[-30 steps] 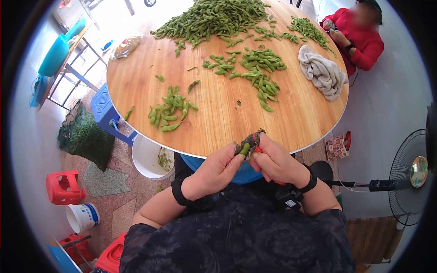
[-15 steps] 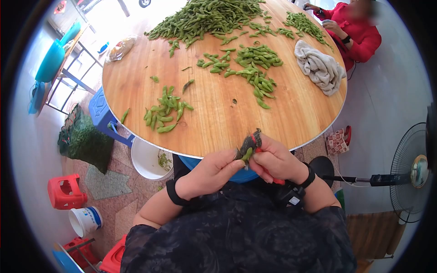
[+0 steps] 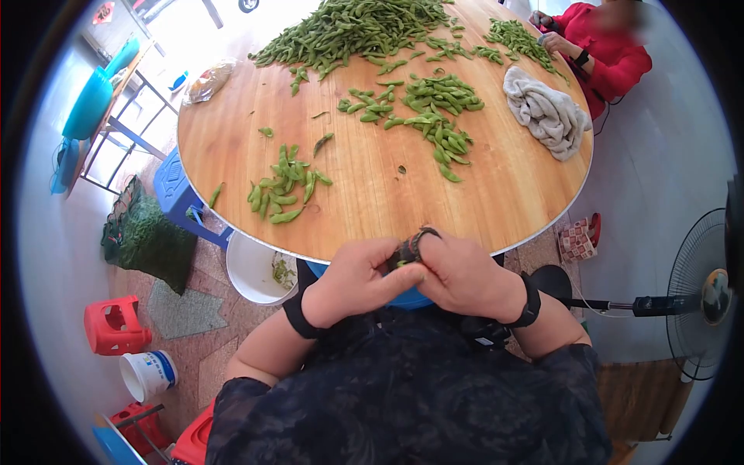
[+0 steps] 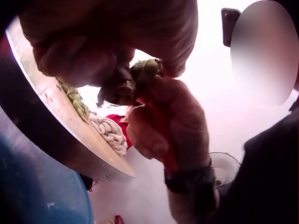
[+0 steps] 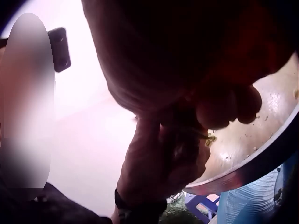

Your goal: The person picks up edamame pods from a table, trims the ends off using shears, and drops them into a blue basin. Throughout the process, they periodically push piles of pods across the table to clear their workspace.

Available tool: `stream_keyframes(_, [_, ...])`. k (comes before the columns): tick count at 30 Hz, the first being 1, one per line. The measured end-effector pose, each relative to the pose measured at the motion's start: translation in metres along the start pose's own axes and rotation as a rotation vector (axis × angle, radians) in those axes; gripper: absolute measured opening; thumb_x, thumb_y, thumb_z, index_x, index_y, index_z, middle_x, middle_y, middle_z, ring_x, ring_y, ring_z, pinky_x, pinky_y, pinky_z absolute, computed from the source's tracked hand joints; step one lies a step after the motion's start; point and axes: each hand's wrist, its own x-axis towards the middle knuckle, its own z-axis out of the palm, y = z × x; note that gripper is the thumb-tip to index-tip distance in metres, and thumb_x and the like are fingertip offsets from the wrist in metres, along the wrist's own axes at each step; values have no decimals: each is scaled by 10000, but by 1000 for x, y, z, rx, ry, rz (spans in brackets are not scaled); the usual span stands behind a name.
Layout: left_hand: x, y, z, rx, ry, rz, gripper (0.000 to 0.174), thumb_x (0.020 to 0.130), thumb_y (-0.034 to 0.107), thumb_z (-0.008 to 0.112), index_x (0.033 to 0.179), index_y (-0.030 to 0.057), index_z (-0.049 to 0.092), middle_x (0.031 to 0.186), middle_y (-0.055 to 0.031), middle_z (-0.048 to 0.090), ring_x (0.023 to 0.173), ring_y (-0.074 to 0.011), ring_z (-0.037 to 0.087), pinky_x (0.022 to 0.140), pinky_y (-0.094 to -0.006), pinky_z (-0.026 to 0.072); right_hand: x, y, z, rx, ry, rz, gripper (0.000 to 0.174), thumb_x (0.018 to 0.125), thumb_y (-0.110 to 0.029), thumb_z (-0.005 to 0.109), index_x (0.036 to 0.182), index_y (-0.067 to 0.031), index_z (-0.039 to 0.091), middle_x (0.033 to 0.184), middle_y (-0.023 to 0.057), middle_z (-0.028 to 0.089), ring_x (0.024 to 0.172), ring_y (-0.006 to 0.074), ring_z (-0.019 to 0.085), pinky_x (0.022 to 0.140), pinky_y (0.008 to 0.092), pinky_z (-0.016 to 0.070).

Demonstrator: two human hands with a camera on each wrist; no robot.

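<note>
Both hands meet at the near table edge in the head view. The left hand (image 3: 353, 280) pinches a green pod, best seen in the left wrist view as a pod (image 4: 152, 69) beside dark, worn material (image 4: 122, 88) at the fingertips. Against it, the right hand (image 3: 474, 280) has its fingers curled round a red-handled tool (image 4: 168, 140); the tool's working end is hidden. In the right wrist view both hands are dark, with a bit of green (image 5: 210, 139) showing at the fingers.
On the round wooden table (image 3: 364, 186) lie a large pod heap (image 3: 356, 31), smaller pod groups (image 3: 283, 182) and a crumpled cloth (image 3: 546, 116). Below are a blue basin (image 5: 252, 200) and a white bucket (image 3: 252, 271). A person in red (image 3: 612, 54) sits far right; a fan stands right.
The hands have come closer together and turned inward. The pod and red handle, plain before in the head view, are now mostly covered by fingers. The person in red has moved their hands.
</note>
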Motion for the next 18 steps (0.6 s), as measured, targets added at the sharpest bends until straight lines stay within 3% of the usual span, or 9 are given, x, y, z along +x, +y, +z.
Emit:
stream_keyframes(3, [6,-4,5,-157,-54,-15,359,937,359,568,850,13,613,608,7,474,548,-92,403,497,-262,359,1,5,-3,-24,-91,68,154,861,-141,534,870,-11,452,732,204,531,731,410,544,572,437,439])
stream_keyframes(5, [6,-2,6,-284,-100,-28,372,962,361,527,868,13,621,619,15,496,551,-95,411,506,-253,361,7,18,-11,92,-285,20,158,876,-149,507,892,-9,437,718,179,552,612,345,561,530,396,452])
stream_keyframes(6, [5,3,3,-373,-181,-140,379,980,358,490,889,18,631,647,25,516,553,-85,416,511,-238,362,12,14,-16,93,-282,23,158,876,-149,507,892,-9,437,718,179,552,612,345,561,530,396,452])
stream_keyframes(7, [5,6,1,-461,-261,-252,392,997,356,453,910,23,641,676,34,535,555,-75,421,517,-223,362,18,3,-24,270,-411,261,143,881,-143,486,897,-12,432,711,150,566,546,281,548,493,358,447])
stream_keyframes(8, [4,4,1,-460,-264,-252,392,997,356,453,910,23,641,676,34,535,555,-75,421,517,-223,362,21,-2,-29,448,-537,500,128,886,-136,465,902,-15,428,705,122,581,480,218,534,455,321,442])
stream_keyframes(9, [3,-1,1,-532,-305,-308,384,997,361,451,928,34,640,697,39,540,554,-60,422,509,-208,355,20,0,-28,448,-536,501,128,886,-136,465,902,-15,428,705,122,581,480,218,534,455,321,442])
stream_keyframes(11, [1,-3,2,-606,-345,-366,377,997,365,448,946,45,640,717,43,544,552,-45,423,502,-194,349,17,6,-25,631,-556,581,90,880,-110,440,902,-24,427,695,61,588,428,104,485,407,252,410])
stream_keyframes(14, [-4,-3,9,-683,-339,-388,357,996,367,450,978,59,628,672,43,515,525,-24,397,495,-172,341,14,10,-23,827,-540,663,85,864,-94,456,908,-28,425,690,50,580,447,89,494,409,239,405])
stream_keyframes(18, [-11,-19,16,-719,-318,-455,323,990,358,465,956,70,607,617,56,496,497,-22,428,466,-165,341,10,12,-16,723,-568,660,112,853,-92,478,927,-29,422,708,57,582,458,89,497,410,238,406])
